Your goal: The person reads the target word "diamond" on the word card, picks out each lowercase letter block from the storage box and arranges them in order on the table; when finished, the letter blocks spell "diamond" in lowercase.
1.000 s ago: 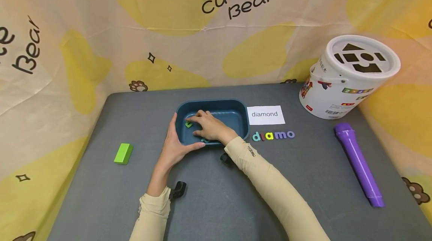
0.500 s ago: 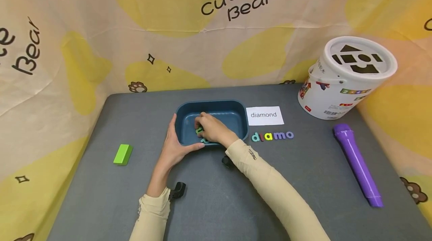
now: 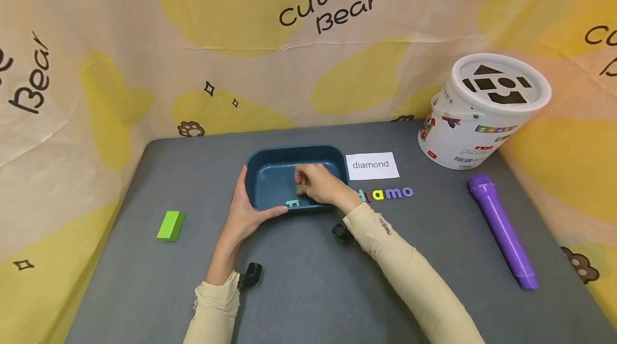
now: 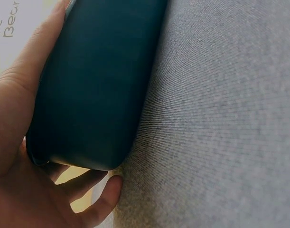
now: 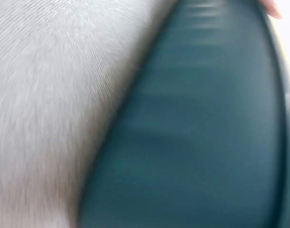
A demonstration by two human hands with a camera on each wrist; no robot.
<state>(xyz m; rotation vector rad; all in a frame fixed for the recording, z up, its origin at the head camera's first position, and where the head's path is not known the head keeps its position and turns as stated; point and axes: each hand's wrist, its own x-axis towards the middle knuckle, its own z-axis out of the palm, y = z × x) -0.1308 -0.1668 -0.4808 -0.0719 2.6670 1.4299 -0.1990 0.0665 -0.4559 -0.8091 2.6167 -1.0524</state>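
A dark blue rectangular tray (image 3: pixel 270 178) sits on the table in the head view. My left hand (image 3: pixel 242 214) grips its left end, thumb along the front rim and fingers round the side; the left wrist view shows this hand (image 4: pixel 21 128) against the tray wall (image 4: pixel 97 85). Inside the tray, my right hand (image 3: pixel 320 183) pinches a small green letter (image 3: pixel 300 187), mostly hidden by the fingers. A teal letter (image 3: pixel 292 203) lies by the front wall. Right of the tray, coloured letters (image 3: pixel 392 193) reading "diamo" stand in a row, the first partly covered by the right wrist.
A white card (image 3: pixel 372 165) printed "diamond" lies behind the letter row. At the back right stands a white bucket (image 3: pixel 474 129) with shape holes in its lid. A purple microphone-shaped toy (image 3: pixel 503 231) lies at the right, a green block (image 3: pixel 171 226) at the left.
My right hand has closed its fingers on the green letter and moved rightward inside the tray with it. The left hand keeps its grip on the tray. The head view has shifted slightly.
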